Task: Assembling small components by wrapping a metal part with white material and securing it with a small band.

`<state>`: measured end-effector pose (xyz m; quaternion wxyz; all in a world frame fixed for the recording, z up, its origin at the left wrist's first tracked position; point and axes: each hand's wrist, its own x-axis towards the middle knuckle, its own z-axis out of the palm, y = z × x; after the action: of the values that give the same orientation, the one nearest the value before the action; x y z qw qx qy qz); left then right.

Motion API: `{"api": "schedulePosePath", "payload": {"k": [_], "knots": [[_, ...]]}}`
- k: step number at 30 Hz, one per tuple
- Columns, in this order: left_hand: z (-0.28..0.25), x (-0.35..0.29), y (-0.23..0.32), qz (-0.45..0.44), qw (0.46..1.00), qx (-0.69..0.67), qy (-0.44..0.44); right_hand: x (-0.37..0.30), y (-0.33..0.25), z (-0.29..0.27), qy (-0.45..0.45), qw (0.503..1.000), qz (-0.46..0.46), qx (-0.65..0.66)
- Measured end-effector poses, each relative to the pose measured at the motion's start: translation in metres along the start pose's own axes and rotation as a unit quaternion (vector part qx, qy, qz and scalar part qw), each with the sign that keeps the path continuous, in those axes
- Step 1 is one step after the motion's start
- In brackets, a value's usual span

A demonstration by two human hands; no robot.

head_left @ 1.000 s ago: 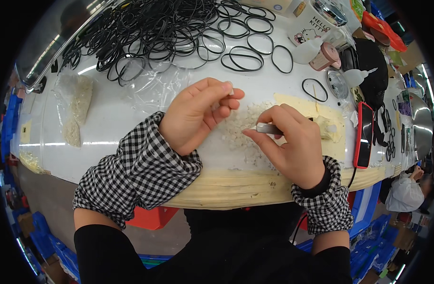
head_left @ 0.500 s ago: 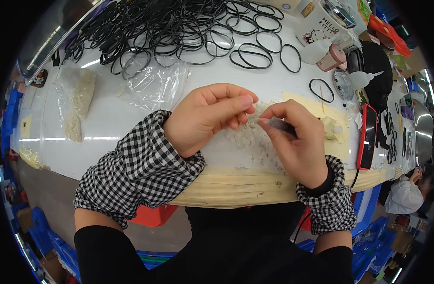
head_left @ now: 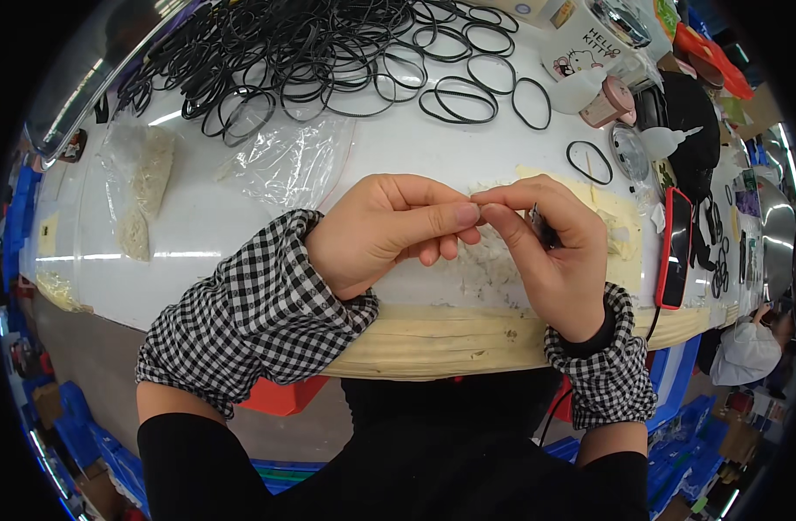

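Note:
My left hand [head_left: 393,227] is closed in a pinch, thumb against forefinger. What its fingertips hold, if anything, is too small to make out. Its tips meet those of my right hand [head_left: 550,247], which is also pinched. Tucked in the right hand's fingers is a small dark, shiny tool [head_left: 545,229], mostly hidden, its kind unclear. Beneath both hands, a loose scatter of small whitish pieces [head_left: 489,265] lies on the white table. Checked sleeve covers wrap both forearms.
Black rubber-like rings [head_left: 276,52] are heaped at the back. A clear plastic bag [head_left: 293,161] and a bag of pale pieces [head_left: 146,187] lie left. Rightward are a yellowish sheet [head_left: 619,217], a red-edged phone [head_left: 673,247] and a squeeze bottle [head_left: 663,141]. Wood-coloured edging [head_left: 415,343] runs along the front.
Both hands have come together, so their fingertips now meet. The left moved slightly right and down. The dark tool has turned more upright within the right hand.

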<state>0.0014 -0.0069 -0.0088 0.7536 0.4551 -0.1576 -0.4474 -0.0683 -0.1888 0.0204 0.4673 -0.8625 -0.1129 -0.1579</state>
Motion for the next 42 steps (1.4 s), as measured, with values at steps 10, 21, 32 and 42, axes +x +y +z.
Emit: {"api": "schedulePosePath", "payload": {"k": [10,21,32,42], "knots": [[0.0,-0.003,0.001,0.037,0.996,0.072,0.042,0.0,-0.006,0.0,-0.026,0.996,0.079,0.042],[0.003,-0.003,0.003,0.036,0.992,0.097,0.074,0.001,-0.012,-0.005,-0.038,0.987,0.142,0.06],[0.003,-0.003,0.003,0.043,0.994,0.071,0.077,-0.001,-0.008,-0.001,-0.007,0.989,0.123,0.085],[0.004,-0.004,0.004,0.042,0.993,0.08,0.078,0.0,-0.008,-0.001,0.006,0.991,0.114,0.066]]}}
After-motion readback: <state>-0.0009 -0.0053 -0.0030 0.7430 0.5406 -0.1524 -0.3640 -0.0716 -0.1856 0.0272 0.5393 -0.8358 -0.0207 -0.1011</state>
